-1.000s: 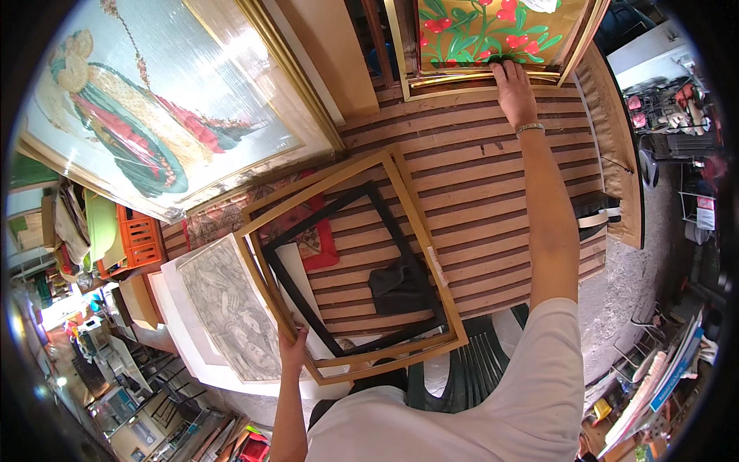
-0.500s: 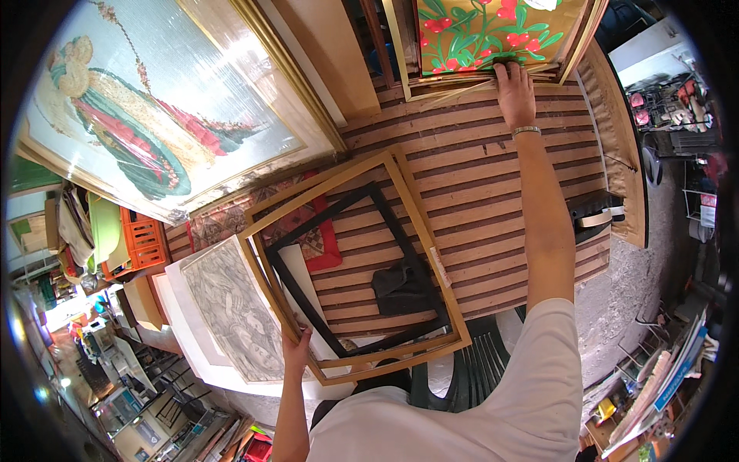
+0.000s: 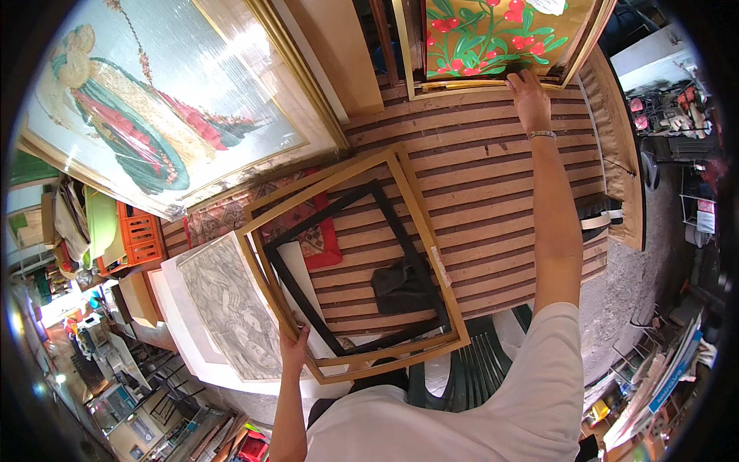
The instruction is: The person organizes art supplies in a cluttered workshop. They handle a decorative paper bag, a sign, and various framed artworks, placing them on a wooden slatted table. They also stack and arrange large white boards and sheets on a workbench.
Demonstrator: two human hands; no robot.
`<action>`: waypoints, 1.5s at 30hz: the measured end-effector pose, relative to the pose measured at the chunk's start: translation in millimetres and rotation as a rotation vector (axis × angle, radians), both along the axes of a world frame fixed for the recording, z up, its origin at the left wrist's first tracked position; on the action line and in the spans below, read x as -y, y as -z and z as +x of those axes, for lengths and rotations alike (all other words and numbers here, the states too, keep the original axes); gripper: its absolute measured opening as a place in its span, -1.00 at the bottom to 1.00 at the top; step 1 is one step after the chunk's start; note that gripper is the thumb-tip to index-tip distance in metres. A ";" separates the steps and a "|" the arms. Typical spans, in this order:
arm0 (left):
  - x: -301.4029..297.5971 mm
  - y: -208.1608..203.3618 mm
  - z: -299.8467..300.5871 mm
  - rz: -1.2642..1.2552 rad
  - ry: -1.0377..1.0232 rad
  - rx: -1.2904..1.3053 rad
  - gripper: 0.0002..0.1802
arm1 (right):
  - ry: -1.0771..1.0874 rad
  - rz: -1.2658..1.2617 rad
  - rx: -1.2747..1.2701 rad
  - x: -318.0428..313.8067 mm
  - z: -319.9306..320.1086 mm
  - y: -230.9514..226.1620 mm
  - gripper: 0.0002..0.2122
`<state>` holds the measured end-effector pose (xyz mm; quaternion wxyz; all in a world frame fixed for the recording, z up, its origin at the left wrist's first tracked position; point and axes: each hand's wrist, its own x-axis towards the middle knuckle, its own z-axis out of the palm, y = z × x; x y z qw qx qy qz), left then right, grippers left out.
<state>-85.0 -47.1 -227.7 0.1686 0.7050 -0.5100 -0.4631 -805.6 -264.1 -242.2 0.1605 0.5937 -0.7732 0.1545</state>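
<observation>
The left hand (image 3: 293, 344) pinches the near left corner of a gold wooden frame (image 3: 428, 254) (a black frame (image 3: 400, 231) lies inside). The right hand (image 3: 530, 98), fingers together, presses the floral painting (image 3: 493, 35) far right.

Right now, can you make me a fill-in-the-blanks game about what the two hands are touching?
1. The left hand grips the corner of an empty wooden ____.
2. The right hand reaches the painting of red flowers on a ____ background.
3. Inside the gold frame lies a thinner frame coloured ____.
4. The right wrist wears a ____.

Missing words: frame; yellow; black; bracelet
</observation>
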 end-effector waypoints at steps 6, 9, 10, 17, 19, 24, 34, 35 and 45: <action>-0.3 1.6 1.1 -0.031 -0.001 -0.047 -0.43 | -0.049 -0.005 0.016 1.7 2.0 6.8 -0.84; -1.4 1.9 1.3 0.007 -0.039 -0.062 -0.42 | -0.111 -0.017 0.063 1.5 5.2 8.5 -0.77; -1.3 2.1 1.4 0.002 -0.031 -0.037 -0.42 | -0.081 0.007 0.087 0.9 6.6 9.0 -0.75; 0.9 2.3 2.7 0.010 -0.028 -0.055 -0.43 | 0.745 -0.389 0.288 8.5 41.1 33.3 -0.48; 0.7 1.8 3.3 0.055 -0.053 -0.041 -0.44 | 0.733 -0.281 0.362 6.5 44.3 42.1 -0.33; -0.4 3.0 2.4 -0.011 -0.030 -0.046 -0.50 | 0.597 -0.153 0.256 -8.1 31.5 49.6 -0.59; 3.3 -2.9 -3.5 0.013 -0.019 -0.062 -0.43 | 0.105 0.043 0.052 -26.2 -7.1 9.0 -0.84; 3.0 -3.5 -3.9 0.015 -0.027 -0.065 -0.43 | 0.119 0.029 0.040 -23.1 -8.6 5.4 -0.83; -0.5 2.6 2.8 -0.020 0.003 -0.021 -0.49 | 0.372 -0.043 0.102 2.8 6.1 15.9 -0.69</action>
